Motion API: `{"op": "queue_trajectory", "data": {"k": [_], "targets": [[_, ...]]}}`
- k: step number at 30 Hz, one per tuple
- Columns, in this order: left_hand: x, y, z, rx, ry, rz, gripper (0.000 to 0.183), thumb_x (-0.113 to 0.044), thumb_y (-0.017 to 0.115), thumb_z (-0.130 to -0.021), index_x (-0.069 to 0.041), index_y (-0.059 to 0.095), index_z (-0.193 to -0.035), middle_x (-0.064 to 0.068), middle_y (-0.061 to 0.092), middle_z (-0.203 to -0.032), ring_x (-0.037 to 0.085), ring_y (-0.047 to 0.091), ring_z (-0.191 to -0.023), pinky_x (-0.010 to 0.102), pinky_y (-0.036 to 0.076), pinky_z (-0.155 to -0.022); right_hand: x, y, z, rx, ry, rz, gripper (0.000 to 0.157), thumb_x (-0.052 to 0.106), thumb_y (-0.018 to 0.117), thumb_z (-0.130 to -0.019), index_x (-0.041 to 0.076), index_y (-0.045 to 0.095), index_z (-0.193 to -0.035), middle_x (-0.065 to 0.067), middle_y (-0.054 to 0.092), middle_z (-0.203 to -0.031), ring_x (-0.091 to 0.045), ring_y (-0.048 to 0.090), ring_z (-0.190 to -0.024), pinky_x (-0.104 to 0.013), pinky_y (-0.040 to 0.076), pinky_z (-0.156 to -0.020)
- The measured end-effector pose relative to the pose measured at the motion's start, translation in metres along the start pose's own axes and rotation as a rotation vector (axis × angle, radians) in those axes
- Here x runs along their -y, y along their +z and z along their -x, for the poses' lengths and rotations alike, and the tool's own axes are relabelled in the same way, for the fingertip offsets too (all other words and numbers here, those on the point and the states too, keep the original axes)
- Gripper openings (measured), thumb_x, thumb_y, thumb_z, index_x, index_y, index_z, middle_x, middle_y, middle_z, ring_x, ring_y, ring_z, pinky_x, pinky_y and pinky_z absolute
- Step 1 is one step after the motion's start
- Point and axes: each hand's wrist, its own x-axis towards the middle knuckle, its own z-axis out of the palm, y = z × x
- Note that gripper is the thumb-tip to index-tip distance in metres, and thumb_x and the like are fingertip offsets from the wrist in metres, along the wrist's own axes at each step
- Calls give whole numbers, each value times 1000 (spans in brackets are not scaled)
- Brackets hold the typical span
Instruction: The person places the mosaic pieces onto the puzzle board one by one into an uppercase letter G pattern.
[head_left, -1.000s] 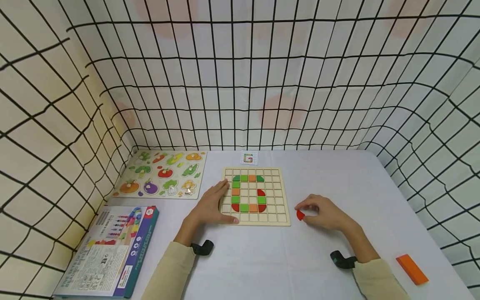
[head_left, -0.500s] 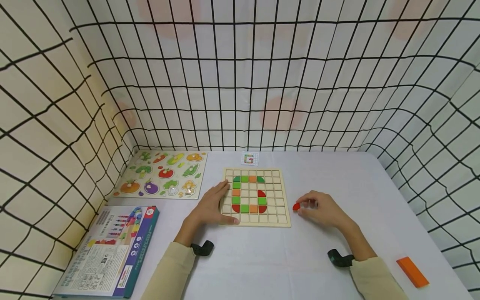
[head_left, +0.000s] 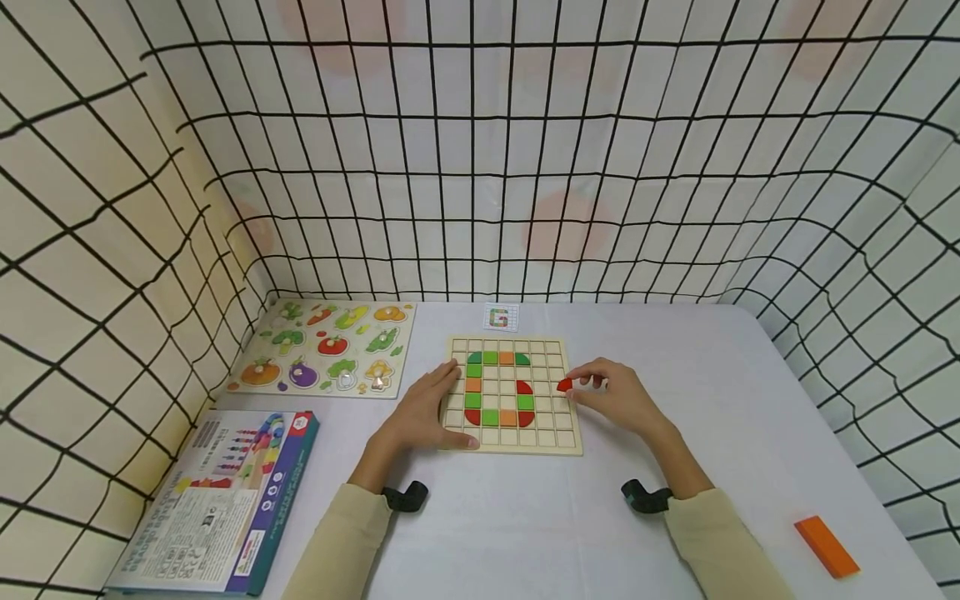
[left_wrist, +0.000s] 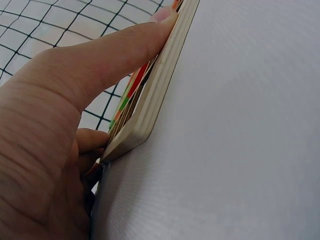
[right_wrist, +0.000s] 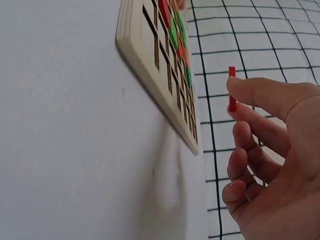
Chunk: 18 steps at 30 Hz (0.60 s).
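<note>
A square wooden grid board [head_left: 551, 423] lies on the table, with green, orange and red tiles set in its cells in a broken ring. My left hand [head_left: 422, 414] spans the board's near left corner, thumb along the near edge and fingers stretched along the left side. My right hand [head_left: 621, 402] pinches a small red tile [head_left: 565, 385] between thumb and forefinger, over the board's right edge. In the right wrist view this red tile [right_wrist: 232, 90] is thin and seen edge-on, and the other fingers curl loosely below it.
Behind the board lies a small pattern card [head_left: 501, 317]. A vegetable puzzle board [head_left: 318, 346] and a boxed toy [head_left: 213, 504] are at the left. An orange block [head_left: 827, 547] lies far right. Black netting [head_left: 480, 175] rises at the back and both sides.
My right hand has carried the red tile left and away from me, from the table beside the board to its right edge. My left hand has stayed in place.
</note>
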Motion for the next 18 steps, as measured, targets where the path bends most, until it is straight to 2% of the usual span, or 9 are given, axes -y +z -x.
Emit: {"op": "queue_trajectory", "data": {"k": [9,18], "targets": [[1,1,-1,-4,3,-2,127,-67,85,-66,-15,26,-165,-1,18,-174,27,17,-161,53,18,-129,20,27,-19,-3,60,-35,31,26,82,-88,14,79,-116,-4,63,-96,-22,51,-89,-30,42,-69],[-1,-2,1,-3,3,9,127,-67,86,-66,-15,26,-165,-1,18,-174,28,17,-161,54,19,-129,29,54,-32,35,20,-78,27,22,79,-90,13,79,-115,-5,65,-98,-18,50,-81,-29,43,-69]]}}
